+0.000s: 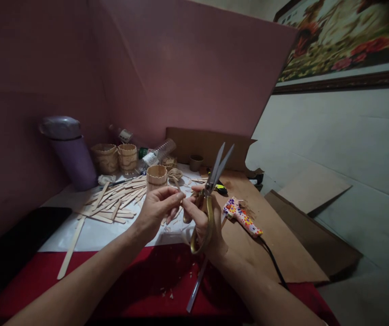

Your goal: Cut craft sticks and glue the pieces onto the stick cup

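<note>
My left hand (162, 206) is closed in a pinch on a short piece of wooden craft stick (176, 182), which points up from the fingertips. My right hand (211, 224) is wrapped round a pair of scissors (214, 174) with brass-coloured handles. The scissor blades point up and stand slightly apart, with nothing between them. The right thumb and fingertips come close to the left fingertips; I cannot tell whether they touch the stick. Just behind my left hand stands a small cup made of craft sticks (156, 175). Beside it lies a coil of twine (175, 174).
Loose craft sticks (119, 199) pile up at left on white paper. A floral glue gun (242, 217) lies on cardboard (276, 244) at right, near a yellow-black cutter (220, 188). Behind are two stick-covered cups (127, 158), plastic bottles (158, 153) and a purple tumbler (74, 156).
</note>
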Available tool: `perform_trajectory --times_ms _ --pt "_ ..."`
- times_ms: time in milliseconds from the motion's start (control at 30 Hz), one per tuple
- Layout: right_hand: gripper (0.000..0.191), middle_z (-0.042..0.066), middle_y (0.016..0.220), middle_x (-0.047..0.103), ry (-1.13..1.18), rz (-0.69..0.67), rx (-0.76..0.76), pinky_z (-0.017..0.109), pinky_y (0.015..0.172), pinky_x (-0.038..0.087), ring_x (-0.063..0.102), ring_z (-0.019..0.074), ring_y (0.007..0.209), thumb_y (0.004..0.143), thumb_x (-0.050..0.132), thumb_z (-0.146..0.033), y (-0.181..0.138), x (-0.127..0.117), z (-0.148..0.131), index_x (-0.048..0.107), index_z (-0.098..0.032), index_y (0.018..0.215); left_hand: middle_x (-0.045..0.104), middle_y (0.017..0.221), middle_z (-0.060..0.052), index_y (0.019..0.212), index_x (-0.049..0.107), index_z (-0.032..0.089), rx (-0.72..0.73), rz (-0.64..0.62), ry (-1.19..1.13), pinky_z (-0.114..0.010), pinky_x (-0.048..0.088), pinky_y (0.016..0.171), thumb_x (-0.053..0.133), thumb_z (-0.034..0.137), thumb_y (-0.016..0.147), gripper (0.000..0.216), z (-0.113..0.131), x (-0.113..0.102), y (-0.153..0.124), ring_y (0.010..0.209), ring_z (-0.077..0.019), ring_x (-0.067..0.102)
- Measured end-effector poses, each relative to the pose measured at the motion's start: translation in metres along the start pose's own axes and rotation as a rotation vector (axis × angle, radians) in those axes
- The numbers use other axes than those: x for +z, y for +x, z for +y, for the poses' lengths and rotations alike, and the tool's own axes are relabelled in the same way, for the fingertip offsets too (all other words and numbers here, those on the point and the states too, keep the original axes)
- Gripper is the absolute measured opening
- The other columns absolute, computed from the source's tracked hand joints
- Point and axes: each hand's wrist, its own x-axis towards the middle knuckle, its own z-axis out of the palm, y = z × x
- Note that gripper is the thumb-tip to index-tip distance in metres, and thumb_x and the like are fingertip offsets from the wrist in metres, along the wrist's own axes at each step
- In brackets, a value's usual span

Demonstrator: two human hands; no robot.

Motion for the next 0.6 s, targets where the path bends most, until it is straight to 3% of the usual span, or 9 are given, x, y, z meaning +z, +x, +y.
perform_trajectory --times_ms 133,233,467,600 --pt "0.057 -0.005 0.06 0.057 -0.001 -0.106 0.177 0.023 0.043 0.042 0.053 0.0107 0.046 0.072 0.072 -0.058 0.0 0.0 -0.001 0.056 -0.016 0.107 0.062 0.06 0.002 0.073 0.053 0.016 0.028 0.028 -0.068 -0.017 0.03 0.032 0.069 0.037 0.08 0.027 0.009 -0.002 0.001 0.034 -0.0054 0.043" --pt "0.074 -0.005 0.06 0.055 0.007 -0.209 0.276 0.021 0.04 0.04 0.048 0.0087 0.042 0.063 0.072 -0.07 0.0 -0.003 0.003 0.059 -0.015 0.11 0.062 0.058 0.003 0.078 0.052 0.017 0.05 0.055 -0.093 -0.016 0.029 0.03 0.069 0.036 0.08 0.025 0.017 -0.003 0.002 0.033 -0.0058 0.043" --pt "0.07 -0.008 0.051 0.044 -0.079 -0.416 0.274 0.018 0.034 0.029 0.037 0.0056 0.037 0.067 0.064 -0.077 -0.004 -0.006 0.009 0.059 -0.015 0.098 0.062 0.056 0.001 0.078 0.056 0.015 0.068 0.117 -0.119 -0.016 0.03 0.029 0.074 0.031 0.073 0.025 0.029 -0.004 0.001 0.035 -0.0081 0.049" --pt "0.076 -0.009 0.051 0.043 -0.122 -0.468 0.308 0.018 0.036 0.032 0.037 0.0062 0.038 0.065 0.06 -0.082 -0.007 -0.004 0.003 0.056 -0.015 0.102 0.061 0.051 0.0 0.07 0.053 0.016 0.039 0.129 -0.086 -0.017 0.026 0.026 0.07 0.032 0.073 0.023 0.031 -0.006 0.001 0.03 -0.009 0.046"
